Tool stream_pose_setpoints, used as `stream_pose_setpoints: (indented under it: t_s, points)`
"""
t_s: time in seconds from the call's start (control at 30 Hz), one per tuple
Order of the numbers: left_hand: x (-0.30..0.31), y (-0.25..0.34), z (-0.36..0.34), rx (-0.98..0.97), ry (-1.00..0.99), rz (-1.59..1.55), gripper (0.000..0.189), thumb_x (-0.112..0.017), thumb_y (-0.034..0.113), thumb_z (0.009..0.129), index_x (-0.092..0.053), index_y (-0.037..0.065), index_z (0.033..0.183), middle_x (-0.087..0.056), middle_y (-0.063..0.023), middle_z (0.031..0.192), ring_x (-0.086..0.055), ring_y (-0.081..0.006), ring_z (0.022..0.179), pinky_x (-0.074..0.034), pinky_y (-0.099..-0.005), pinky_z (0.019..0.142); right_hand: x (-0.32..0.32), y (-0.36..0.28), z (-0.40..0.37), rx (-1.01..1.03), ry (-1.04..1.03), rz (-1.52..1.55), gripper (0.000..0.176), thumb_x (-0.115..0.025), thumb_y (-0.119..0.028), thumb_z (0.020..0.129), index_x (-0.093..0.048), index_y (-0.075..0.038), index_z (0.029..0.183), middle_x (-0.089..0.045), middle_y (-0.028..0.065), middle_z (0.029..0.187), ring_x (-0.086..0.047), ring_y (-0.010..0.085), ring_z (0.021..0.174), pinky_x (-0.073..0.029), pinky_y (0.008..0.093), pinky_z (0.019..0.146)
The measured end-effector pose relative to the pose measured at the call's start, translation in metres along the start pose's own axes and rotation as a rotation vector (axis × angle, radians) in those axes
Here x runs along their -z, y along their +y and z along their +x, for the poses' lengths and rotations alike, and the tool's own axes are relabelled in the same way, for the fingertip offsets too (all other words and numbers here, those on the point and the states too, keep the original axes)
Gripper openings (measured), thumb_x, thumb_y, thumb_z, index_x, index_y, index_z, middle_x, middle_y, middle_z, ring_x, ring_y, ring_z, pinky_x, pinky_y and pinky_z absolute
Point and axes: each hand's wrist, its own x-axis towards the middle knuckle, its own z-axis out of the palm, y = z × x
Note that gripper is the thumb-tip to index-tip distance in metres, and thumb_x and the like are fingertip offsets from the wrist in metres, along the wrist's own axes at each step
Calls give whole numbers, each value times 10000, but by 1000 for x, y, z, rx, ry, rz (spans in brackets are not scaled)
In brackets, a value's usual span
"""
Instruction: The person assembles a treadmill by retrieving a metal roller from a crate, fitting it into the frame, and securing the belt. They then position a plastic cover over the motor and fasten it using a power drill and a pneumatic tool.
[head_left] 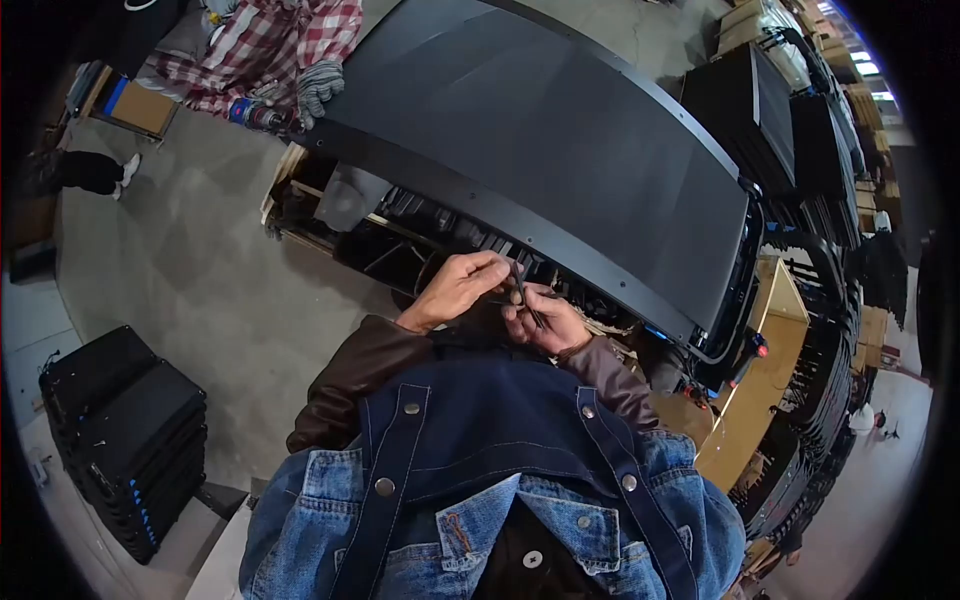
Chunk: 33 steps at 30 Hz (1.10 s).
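Both my hands are together in front of my apron, beside the near edge of a large black panel (540,130). My left hand (458,290) has its thumb and fingers pinched at the upper end of a thin dark piece (519,283). The fingers of my right hand (550,320) are closed around the lower part of the same piece, which slants between the hands. What the dark piece is cannot be made out. Below the panel edge lie several dark parts (420,215) in an open box.
At the upper left a co-worker's gloved hand (320,88) rests by the panel, next to a power drill (256,114). Stacked black panels (125,430) stand at the lower left. A wooden tray (765,370) and more stacked black frames (825,400) are on the right.
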Motion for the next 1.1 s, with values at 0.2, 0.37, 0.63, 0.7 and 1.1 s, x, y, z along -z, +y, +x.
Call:
stream_pose_setpoints:
  t_s: [0.2,0.37,0.63,0.7,1.1]
  points:
    - [8,5,-3,75,-3,-55,206,-659,138,964,-663,-22,1095,-677,-42,905,-620,-92,818,-497,-247,746,-12,4,13,-75,86,21,332,-467,-397,1031,-604,-95,1033,-568,38,673,-500,178,569,-399,318,519]
    - [18,2,-1,0,-24,-109,158,-669,145,955,-662,15,1045,-659,-18,828,-593,-81,769,-466,-226,689,-13,12,19,-133,52,170,355,-457,-445,1027,-574,-117,1095,-505,28,649,-463,162,560,-355,297,502]
    - [51,-19,8,-188,241,359,168,-657,130,940,-676,-4,1040,-692,-54,929,-629,-118,897,-506,-289,804,18,7,23,-71,570,-63,283,-542,-355,1025,-592,-76,1012,-686,77,870,-662,198,739,-557,313,686]
    - [65,-22,9,-103,275,214,185,-664,164,942,-677,-1,1026,-682,-49,919,-622,-114,864,-502,-282,775,53,18,13,25,689,89,290,-526,-368,1030,-592,-86,1019,-674,58,859,-655,195,740,-550,315,667]
    - [83,28,32,-582,639,797,125,-698,145,858,-644,66,938,-593,-71,948,-573,-300,956,-472,-396,830,170,5,-47,848,820,717,228,-503,-168,988,-669,-13,1017,-711,110,992,-673,263,942,-556,434,919]
